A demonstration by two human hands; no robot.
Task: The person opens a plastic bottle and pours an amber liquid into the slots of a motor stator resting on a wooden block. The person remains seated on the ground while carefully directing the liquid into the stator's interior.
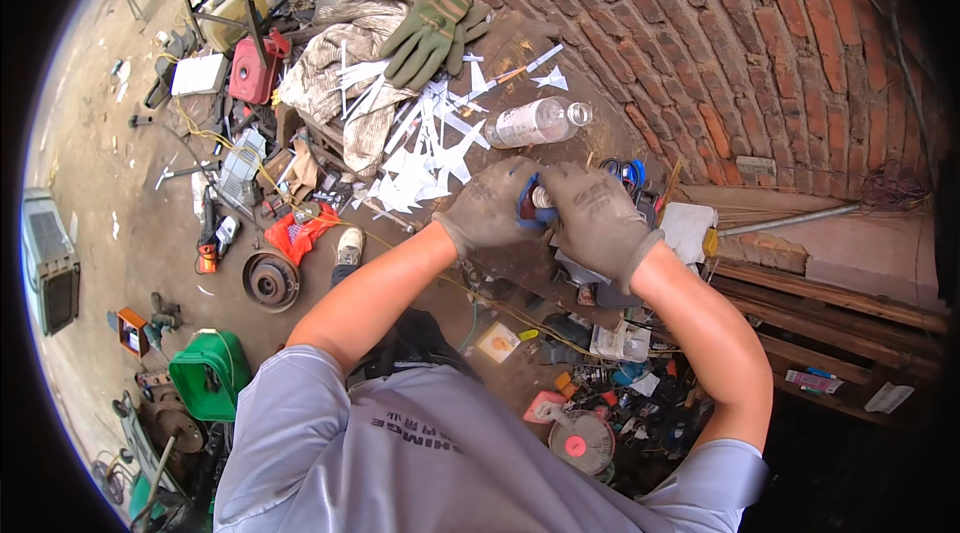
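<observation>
Both my hands wear grey-brown work gloves and meet over a dark workbench. My left hand and my right hand together grip a small object with blue and red parts and a pale round end; most of it is hidden by the fingers. Just beyond the hands lies a pile of white cut scraps. A clear plastic bottle lies on its side above my hands.
A pair of green gloves rests on a crumpled cloth at the back. Blue-handled scissors lie by the brick wall. The dirt floor holds tools, a red box, a green can, a small fan.
</observation>
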